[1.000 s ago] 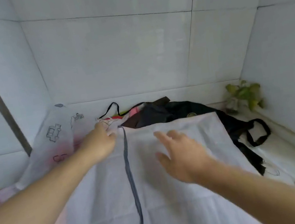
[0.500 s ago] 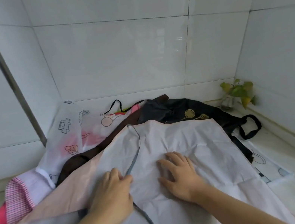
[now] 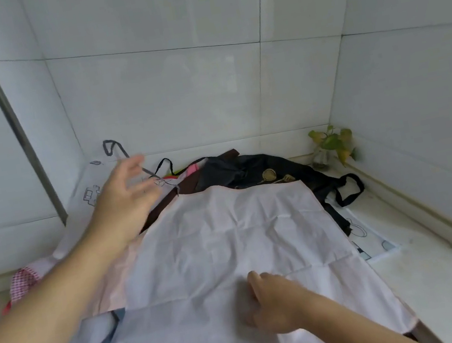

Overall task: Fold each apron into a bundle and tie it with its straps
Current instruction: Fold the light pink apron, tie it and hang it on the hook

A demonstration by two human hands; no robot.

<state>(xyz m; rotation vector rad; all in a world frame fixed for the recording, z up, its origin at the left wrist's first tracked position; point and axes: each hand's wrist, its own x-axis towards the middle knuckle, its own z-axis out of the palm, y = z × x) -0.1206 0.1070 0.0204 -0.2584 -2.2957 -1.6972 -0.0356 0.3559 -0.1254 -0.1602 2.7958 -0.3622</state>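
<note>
Fingers of the right hand (image 3: 268, 304) curl down into the pale apron (image 3: 232, 248) at lower centre, bunching cloth where half a second ago the palm lay flat. Above it, the left hand (image 3: 125, 198) has lifted off the fabric to the upper left, fingers spread and loose, and the grey strap (image 3: 116, 150) flies free past it towards the wall. I'd judge the strap is being cleared so folding can start. Beyond, the black apron (image 3: 252, 171) and printed ones lie heaped in the corner by a small plant (image 3: 331, 142); no containers here
</note>
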